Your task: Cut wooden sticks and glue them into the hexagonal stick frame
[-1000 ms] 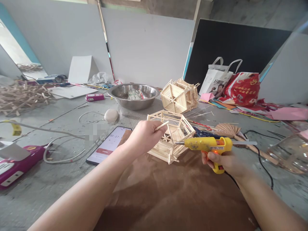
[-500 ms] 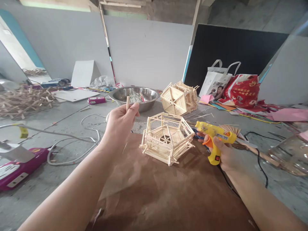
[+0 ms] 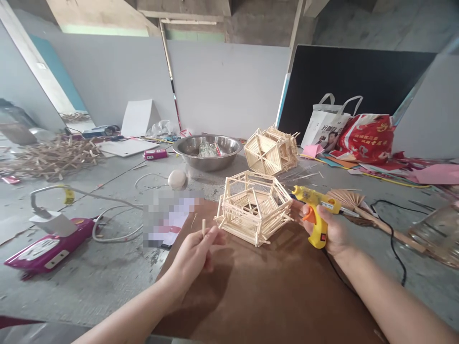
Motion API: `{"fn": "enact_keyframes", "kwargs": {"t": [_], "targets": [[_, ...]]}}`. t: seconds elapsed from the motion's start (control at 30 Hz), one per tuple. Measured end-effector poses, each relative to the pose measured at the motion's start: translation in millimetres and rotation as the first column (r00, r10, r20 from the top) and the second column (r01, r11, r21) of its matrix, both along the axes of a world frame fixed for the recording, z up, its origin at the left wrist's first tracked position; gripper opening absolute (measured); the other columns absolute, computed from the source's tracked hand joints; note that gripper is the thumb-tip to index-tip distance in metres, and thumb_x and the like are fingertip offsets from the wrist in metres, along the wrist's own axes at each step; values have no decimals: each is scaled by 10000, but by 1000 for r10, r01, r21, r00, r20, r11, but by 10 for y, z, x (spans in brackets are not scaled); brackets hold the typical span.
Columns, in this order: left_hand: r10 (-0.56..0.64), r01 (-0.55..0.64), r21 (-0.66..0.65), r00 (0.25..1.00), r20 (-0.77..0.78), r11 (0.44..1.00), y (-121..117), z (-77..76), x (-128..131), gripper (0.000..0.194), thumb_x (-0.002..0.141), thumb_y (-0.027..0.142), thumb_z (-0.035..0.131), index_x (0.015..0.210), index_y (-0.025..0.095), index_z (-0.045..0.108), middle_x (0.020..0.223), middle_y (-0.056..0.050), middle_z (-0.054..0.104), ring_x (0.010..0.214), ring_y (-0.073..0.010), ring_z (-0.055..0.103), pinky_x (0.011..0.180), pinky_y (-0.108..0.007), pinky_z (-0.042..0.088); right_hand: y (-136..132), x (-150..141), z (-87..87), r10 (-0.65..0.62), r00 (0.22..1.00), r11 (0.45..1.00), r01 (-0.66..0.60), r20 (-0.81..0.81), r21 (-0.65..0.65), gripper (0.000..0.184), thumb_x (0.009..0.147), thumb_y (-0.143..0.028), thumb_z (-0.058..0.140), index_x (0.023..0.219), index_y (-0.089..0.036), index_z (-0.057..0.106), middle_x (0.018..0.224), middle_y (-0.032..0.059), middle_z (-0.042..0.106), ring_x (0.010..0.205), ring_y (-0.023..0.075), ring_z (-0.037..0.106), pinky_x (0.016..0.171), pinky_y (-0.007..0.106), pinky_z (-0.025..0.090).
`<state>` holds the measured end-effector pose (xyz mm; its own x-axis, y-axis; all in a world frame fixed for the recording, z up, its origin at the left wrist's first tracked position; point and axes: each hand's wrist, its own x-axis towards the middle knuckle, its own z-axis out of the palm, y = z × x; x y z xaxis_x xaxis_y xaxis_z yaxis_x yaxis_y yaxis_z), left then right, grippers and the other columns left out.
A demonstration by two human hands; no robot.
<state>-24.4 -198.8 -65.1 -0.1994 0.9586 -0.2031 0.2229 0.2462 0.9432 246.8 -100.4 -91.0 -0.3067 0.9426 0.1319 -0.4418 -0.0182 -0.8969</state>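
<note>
Open wooden frame (image 3: 256,228) near board's (image 3: 272,291) far edge; I hold stick (image 3: 203,227) upright, yellow gun (image 3: 318,215) toward far right corner.

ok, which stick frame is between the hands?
The nearer stick frame, between left hand and right hand; the far stick frame sits behind, beside the steel basin.

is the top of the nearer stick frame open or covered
Open. The nearer stick frame has nothing closing its top; looking in from above, you see down to its slatted floor.

L hand (image 3: 194,254) mid-pinch, R hand (image 3: 335,232) mid-grip
</note>
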Motion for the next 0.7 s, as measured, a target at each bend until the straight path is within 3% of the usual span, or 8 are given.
{"fn": "enact_keyframes", "kwargs": {"t": [0.17, 0.37, 0.47, 0.57, 0.7], "targets": [[-112, 112, -80, 994, 3, 991, 5, -19, 39, 433, 720, 509, 449, 885, 136, 593, 473, -3, 556, 402, -116, 468, 434, -222, 356, -14, 20, 11, 70, 998, 998, -70, 3, -9, 227, 686, -436, 551, 644, -216, 590, 798, 31, 630, 909, 217, 559, 746, 344, 464], [-87, 92, -55, 992, 87, 994, 90, -30, -39, 413, 715, 482, 480, 907, 134, 592, 489, -16, 567, 467, -136, 528, 436, -216, 348, -30, 60, 20, 119, 990, 993, -119, 80, 2, 256, 658, -469, 560, 641, -215, 584, 808, 47, 630, 889, 228, 562, 735, 366, 465], [-50, 66, -65, 974, 221, 996, 145, -46, -90, 356, 689, 455, 529, 877, 159, 591, 710, -48, 638, 482, -126, 555, 414, -213, 339, -46, 66, 11, 133, 987, 991, -136, 94, 18, 255, 659, -469, 562, 651, -215, 585, 754, 38, 620, 847, 219, 565, 710, 360, 467], [15, 30, -117, 930, 367, 993, 188, -29, -113, 312, 683, 424, 555, 865, 172, 570, 998, -78, 602, 479, -110, 567, 403, -224, 363, -73, 66, -10, 101, 987, 994, -105, 128, 29, 249, 643, -468, 583, 679, -222, 594, 695, 26, 608, 798, 215, 566, 673, 357, 466], [80, -20, -140, 896, 436, 990, 235, 32, -100, 282, 711, 347, 548, 932, 173, 538, 1023, -89, 586, 472, -107, 570, 386, -214, 373, -132, 56, -32, 198, 964, 975, -213, 178, 67, 286, 630, -499, 581, 679, -219, 613, 666, 40, 603, 775, 221, 561, 669, 371, 451]]}}
